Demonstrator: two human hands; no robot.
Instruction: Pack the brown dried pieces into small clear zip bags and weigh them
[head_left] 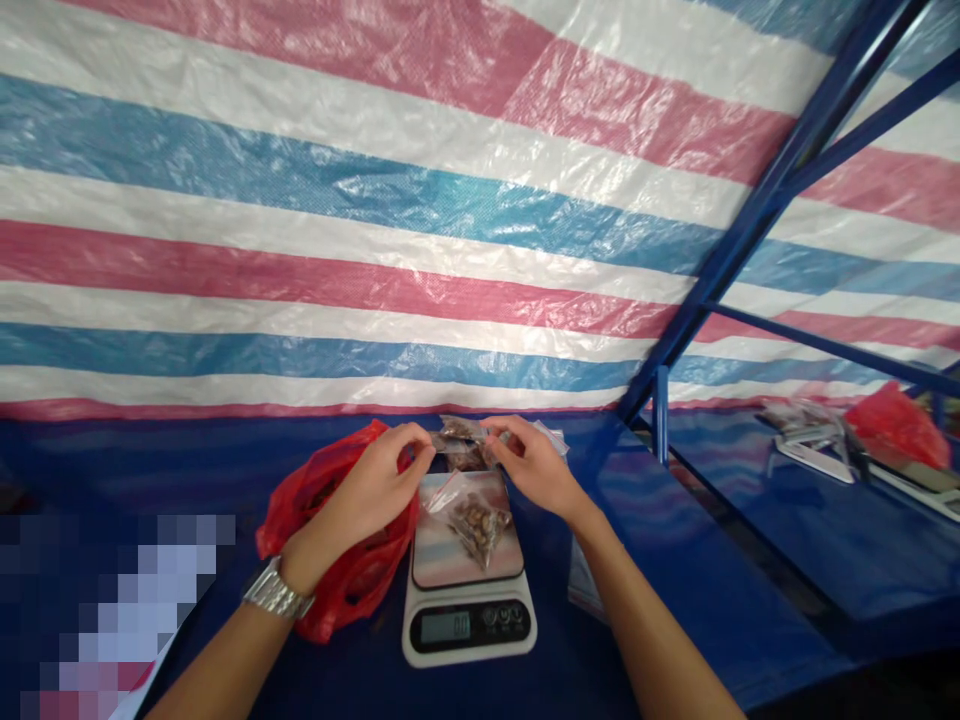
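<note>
Kitchen scale (469,625) (red plastic bag (337,540) beside it) sits below left hand (367,490) and right hand (532,465), both pinching a small plastic packet (459,430).

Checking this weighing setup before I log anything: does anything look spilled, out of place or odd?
Nothing looks spilled, but the digital kitchen scale seems off: its display appears to read about zero, although a clear bag of brown pieces lies on the platform. The digits are too small to be sure.
</note>
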